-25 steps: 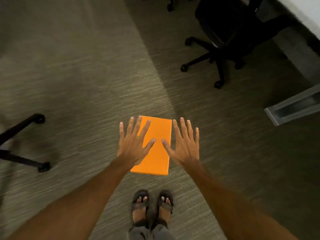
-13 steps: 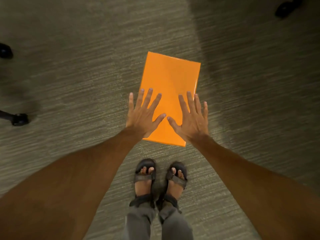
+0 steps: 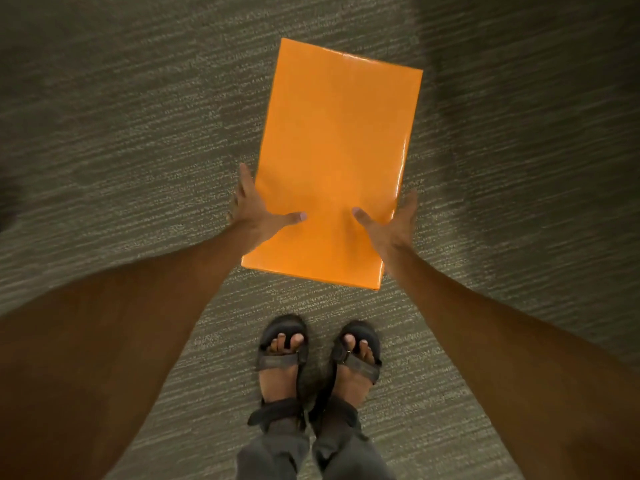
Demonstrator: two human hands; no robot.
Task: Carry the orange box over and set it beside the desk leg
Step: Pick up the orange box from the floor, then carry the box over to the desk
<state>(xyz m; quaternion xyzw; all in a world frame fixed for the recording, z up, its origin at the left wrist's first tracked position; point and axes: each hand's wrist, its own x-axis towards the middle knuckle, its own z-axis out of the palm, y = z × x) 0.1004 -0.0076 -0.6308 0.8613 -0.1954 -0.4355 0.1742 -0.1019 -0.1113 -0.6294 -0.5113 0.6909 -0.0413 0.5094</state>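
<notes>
A flat orange box [image 3: 334, 154] lies lengthwise in front of me over the grey carpet. My left hand [image 3: 254, 209] clasps its left long edge near the close end, thumb lying across the top face. My right hand [image 3: 393, 220] clasps the right long edge the same way, thumb on top. The fingers of both hands are hidden under or beside the box. No desk leg is in view.
My two feet in dark sandals [image 3: 318, 355] stand on the carpet [image 3: 121, 150] just behind the box's near edge. A darker shadowed band of floor [image 3: 554, 98] runs along the right side.
My hands went from hovering flat and spread above the box to gripping its two long sides. My head tilted down, so the chairs and the desk part left the view.
</notes>
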